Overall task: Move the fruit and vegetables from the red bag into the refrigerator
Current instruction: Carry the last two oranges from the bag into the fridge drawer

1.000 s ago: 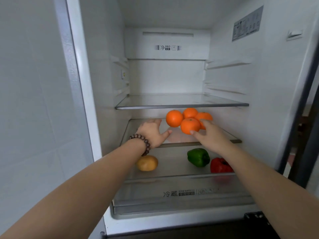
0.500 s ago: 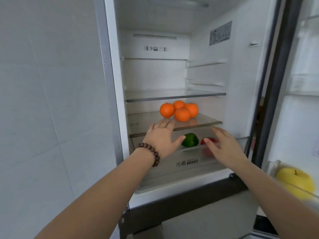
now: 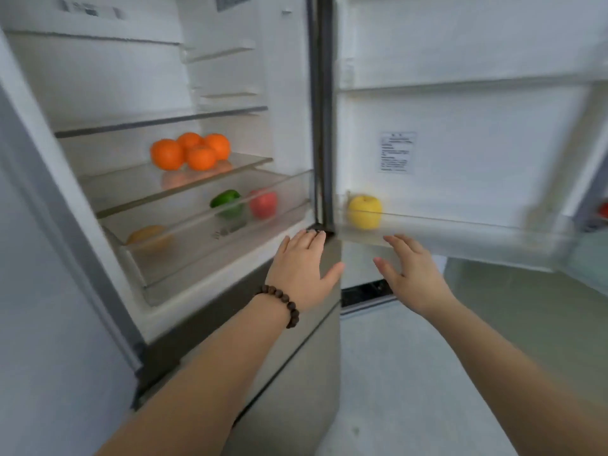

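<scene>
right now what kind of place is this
Most likely a home kitchen: an open refrigerator with oranges on a glass shelf, a yellow apple in the door bin, pale wall beside it.

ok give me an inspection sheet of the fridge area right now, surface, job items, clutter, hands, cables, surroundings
surface: glass shelf in the open refrigerator, clear drawer below it
job's things: four oranges grouped on the glass shelf; green pepper, red fruit or pepper and a blurred yellowish item in the drawer; yellow apple in the door bin; red bag not in view
clutter: nothing seen
grippers: left hand open, empty, beaded bracelet on wrist; right hand open, empty, fingers near the door bin's front, contact unclear
cables: nothing seen
surroundings: open door with label, pale floor, grey wall
</scene>
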`<state>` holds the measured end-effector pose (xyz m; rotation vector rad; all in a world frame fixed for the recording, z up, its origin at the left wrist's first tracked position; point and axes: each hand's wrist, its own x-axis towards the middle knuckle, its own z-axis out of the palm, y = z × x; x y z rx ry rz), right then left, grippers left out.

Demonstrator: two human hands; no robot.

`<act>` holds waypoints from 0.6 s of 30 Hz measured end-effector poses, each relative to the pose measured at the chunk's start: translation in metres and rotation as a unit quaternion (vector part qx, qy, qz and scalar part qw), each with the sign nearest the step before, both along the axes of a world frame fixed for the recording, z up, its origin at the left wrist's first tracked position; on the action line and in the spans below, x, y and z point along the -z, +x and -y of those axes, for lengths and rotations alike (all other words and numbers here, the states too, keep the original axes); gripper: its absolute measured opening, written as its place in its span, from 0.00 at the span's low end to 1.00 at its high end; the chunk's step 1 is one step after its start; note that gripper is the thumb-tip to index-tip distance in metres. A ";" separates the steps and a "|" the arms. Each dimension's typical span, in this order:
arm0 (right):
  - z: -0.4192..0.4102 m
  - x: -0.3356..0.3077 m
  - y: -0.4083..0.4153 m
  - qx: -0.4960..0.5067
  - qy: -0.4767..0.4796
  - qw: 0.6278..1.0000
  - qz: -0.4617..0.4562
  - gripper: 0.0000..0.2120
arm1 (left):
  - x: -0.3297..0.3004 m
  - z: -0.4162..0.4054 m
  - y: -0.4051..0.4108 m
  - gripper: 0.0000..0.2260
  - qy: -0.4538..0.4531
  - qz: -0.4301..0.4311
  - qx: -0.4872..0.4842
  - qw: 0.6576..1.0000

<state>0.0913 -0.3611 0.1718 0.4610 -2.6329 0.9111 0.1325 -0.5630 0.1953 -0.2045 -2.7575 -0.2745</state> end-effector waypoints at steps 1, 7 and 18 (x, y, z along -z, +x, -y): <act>-0.021 0.005 0.008 0.024 0.003 1.000 0.001 0.25 | 0.010 -0.020 -0.002 0.30 0.001 0.008 0.021 1.000; -0.150 0.038 0.068 0.173 0.005 0.985 0.025 0.24 | 0.059 -0.155 -0.006 0.30 -0.006 0.032 0.161 0.986; -0.391 0.096 0.249 0.432 -0.007 0.897 0.097 0.24 | 0.106 -0.464 0.086 0.30 -0.011 0.061 0.406 0.912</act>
